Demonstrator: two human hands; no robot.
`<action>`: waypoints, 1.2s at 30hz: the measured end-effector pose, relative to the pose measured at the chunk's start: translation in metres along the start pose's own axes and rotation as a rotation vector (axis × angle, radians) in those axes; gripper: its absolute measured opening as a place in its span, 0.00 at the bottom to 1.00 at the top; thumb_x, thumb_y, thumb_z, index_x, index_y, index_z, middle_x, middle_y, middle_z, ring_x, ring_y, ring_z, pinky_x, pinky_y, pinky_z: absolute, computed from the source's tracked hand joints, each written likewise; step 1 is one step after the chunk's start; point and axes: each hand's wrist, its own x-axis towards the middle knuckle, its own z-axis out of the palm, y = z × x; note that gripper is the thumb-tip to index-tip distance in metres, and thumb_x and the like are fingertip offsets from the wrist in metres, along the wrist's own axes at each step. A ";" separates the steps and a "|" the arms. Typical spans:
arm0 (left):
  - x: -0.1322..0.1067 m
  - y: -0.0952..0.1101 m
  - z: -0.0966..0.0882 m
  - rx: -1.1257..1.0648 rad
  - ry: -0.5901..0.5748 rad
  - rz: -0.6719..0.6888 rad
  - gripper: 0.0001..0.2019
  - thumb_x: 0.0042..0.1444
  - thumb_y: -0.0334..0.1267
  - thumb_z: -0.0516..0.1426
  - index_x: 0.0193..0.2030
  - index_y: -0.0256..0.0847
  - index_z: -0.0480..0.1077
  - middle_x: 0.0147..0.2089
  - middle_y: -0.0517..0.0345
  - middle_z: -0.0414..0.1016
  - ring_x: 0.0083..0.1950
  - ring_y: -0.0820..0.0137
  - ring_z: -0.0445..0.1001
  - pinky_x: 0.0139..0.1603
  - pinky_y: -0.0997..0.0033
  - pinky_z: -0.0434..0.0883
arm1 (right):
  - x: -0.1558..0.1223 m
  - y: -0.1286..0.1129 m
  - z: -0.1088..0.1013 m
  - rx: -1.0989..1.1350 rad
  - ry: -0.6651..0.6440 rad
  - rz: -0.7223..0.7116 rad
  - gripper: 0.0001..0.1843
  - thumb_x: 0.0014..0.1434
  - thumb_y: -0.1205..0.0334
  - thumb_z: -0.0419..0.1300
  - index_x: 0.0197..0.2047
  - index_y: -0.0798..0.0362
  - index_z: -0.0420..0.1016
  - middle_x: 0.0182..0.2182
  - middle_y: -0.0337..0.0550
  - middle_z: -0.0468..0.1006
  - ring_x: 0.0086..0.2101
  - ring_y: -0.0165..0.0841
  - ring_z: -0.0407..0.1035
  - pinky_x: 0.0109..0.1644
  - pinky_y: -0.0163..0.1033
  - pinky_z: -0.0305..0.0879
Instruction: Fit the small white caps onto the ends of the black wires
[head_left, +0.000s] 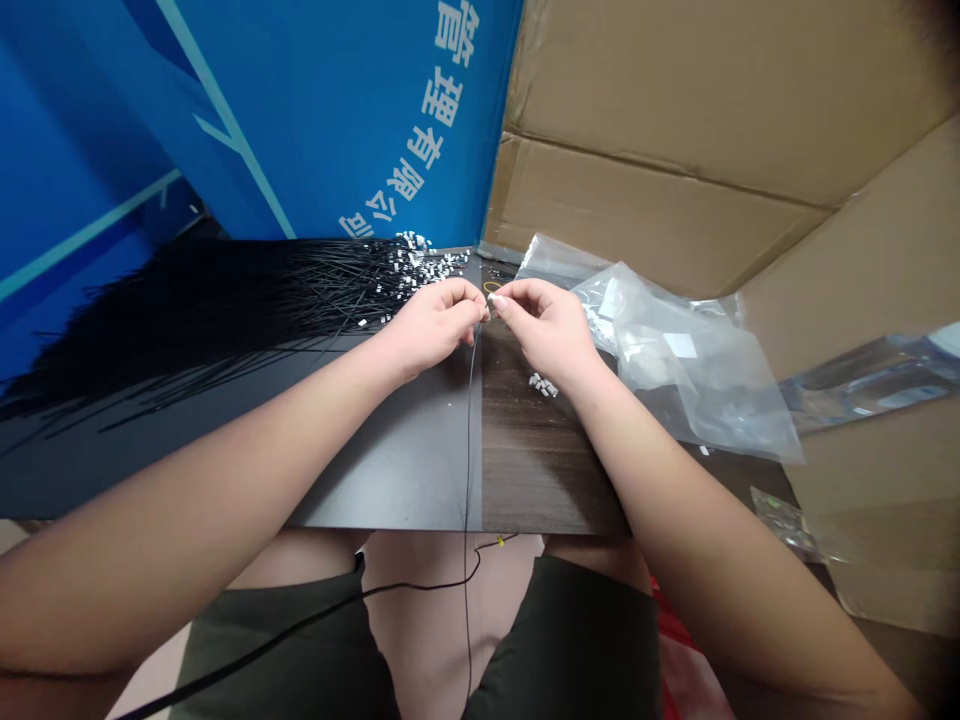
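A thin black wire (470, 420) hangs from the fingertips of my left hand (435, 325) and passes down over the table's front edge. That hand is closed in a pinch near the wire's upper end. My right hand (546, 325) is pinched too, its fingertips almost touching the left ones; what lies between them is too small to make out. Just below the right hand sits a small group of white connectors (543, 385). To the left of my hands lies a large bundle of black wires (247, 290) with white connectors (424, 265) at their near ends.
Clear plastic bags (675, 350) lie on the right, against a cardboard box (660, 170). A blue printed panel (315, 110) stands behind the wires. A small yellow loop (492, 286) lies behind my fingers. A thicker black cable (300, 620) crosses above my lap.
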 end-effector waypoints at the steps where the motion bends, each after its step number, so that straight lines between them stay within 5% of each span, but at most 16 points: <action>1: 0.000 0.000 0.000 0.002 -0.001 0.004 0.03 0.52 0.30 0.56 0.31 0.41 0.71 0.25 0.64 0.69 0.27 0.74 0.67 0.33 0.71 0.65 | 0.000 0.000 0.000 0.004 0.002 0.002 0.08 0.63 0.57 0.64 0.38 0.52 0.81 0.32 0.40 0.80 0.32 0.32 0.69 0.41 0.41 0.66; 36: 0.001 -0.003 -0.001 0.121 0.023 0.001 0.02 0.56 0.35 0.58 0.32 0.42 0.70 0.25 0.63 0.70 0.28 0.73 0.68 0.32 0.72 0.66 | -0.001 -0.004 -0.001 -0.059 0.007 -0.005 0.08 0.63 0.57 0.63 0.38 0.52 0.80 0.34 0.41 0.82 0.32 0.33 0.69 0.41 0.43 0.66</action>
